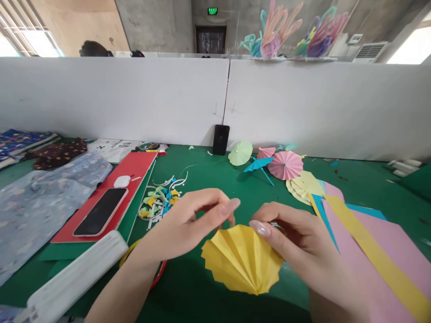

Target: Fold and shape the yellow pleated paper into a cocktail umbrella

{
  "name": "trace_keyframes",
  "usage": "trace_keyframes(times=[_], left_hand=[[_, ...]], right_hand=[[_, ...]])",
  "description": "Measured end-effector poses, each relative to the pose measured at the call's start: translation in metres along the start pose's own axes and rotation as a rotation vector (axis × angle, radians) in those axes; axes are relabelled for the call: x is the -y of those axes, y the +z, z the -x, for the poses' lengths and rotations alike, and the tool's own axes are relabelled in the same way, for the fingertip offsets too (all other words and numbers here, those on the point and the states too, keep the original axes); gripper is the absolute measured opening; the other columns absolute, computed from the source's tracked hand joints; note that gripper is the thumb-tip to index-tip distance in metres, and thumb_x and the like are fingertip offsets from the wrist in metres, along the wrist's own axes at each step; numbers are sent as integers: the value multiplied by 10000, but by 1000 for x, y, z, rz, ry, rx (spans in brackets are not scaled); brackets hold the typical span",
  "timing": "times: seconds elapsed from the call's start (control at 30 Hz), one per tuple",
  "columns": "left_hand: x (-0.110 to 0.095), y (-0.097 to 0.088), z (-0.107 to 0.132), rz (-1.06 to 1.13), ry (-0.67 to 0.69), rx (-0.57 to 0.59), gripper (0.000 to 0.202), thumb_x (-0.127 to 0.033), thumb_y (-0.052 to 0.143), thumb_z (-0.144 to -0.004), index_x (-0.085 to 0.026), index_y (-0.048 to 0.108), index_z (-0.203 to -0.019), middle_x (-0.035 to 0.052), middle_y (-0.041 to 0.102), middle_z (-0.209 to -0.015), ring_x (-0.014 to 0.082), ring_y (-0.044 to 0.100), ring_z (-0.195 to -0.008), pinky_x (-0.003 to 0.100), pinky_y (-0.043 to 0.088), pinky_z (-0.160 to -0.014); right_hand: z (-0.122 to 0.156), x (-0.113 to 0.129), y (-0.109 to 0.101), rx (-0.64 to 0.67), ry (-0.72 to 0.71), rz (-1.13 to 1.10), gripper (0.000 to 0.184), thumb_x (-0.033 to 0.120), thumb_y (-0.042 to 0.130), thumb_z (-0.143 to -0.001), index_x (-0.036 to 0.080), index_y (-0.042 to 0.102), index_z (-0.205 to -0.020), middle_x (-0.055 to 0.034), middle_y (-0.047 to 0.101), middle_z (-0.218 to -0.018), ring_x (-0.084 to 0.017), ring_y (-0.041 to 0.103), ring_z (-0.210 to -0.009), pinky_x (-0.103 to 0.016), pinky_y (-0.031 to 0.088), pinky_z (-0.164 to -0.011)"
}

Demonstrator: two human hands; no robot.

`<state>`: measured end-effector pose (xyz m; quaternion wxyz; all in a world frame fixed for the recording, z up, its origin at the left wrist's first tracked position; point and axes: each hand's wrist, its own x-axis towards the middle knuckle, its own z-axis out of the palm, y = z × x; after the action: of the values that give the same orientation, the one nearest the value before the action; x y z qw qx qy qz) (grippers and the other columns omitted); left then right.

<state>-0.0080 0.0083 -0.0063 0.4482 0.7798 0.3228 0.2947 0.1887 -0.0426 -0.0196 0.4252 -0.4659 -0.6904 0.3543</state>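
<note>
A yellow pleated paper fan [240, 260] with a scalloped edge is spread just above the green table. My right hand [296, 237] pinches its upper right edge, with the thumb on the near side and the fingers mostly behind. At the upper left edge is my left hand [188, 222], its thumb stretched out and lifted off the paper. The left fingers curl down behind that edge; whether they touch it is hidden. Beyond the hands stand small paper umbrellas, among them a pink one [285, 165], a blue one [258, 164] and a pale green one [240, 153].
Coloured paper sheets [380, 242] lie at right, near pale yellow paper rounds [305, 186]. Left are paper scraps [160, 199], a phone [101, 211] on a red folder [134, 168], and a white power strip [79, 273]. A black phone [221, 139] leans against the white partition [114, 98].
</note>
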Motion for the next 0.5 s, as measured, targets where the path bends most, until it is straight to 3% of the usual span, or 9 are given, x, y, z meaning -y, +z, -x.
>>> trace_keyframes(times=[0.2, 0.33, 0.5], left_hand=[[0, 2, -5, -10, 54, 191, 270, -300, 452, -935, -177, 481, -697, -49, 411, -660, 75, 370, -589, 208, 295, -519], [2, 2, -4, -59, 95, 157, 218, -262, 482, -924, -177, 501, -723, -41, 460, -703, 77, 409, -624, 209, 312, -548], [5, -3, -2, -156, 109, 104, 273, -326, 417, -948, -181, 543, -755, -16, 508, -730, 96, 460, -648, 219, 354, -583]], right_hand=[[-4, -1, 4, 78, -36, 67, 262, 352, 509, -919, 203, 555, -708, 37, 442, -589, -94, 328, -511, -224, 285, -432], [-6, -3, 4, 60, -44, 120, 259, 334, 508, -921, 201, 561, -706, 31, 465, -582, -90, 346, -508, -218, 300, -429], [-7, -4, 2, 52, -39, 147, 228, 330, 518, -915, 207, 574, -732, 22, 508, -597, -100, 392, -525, -220, 328, -449]])
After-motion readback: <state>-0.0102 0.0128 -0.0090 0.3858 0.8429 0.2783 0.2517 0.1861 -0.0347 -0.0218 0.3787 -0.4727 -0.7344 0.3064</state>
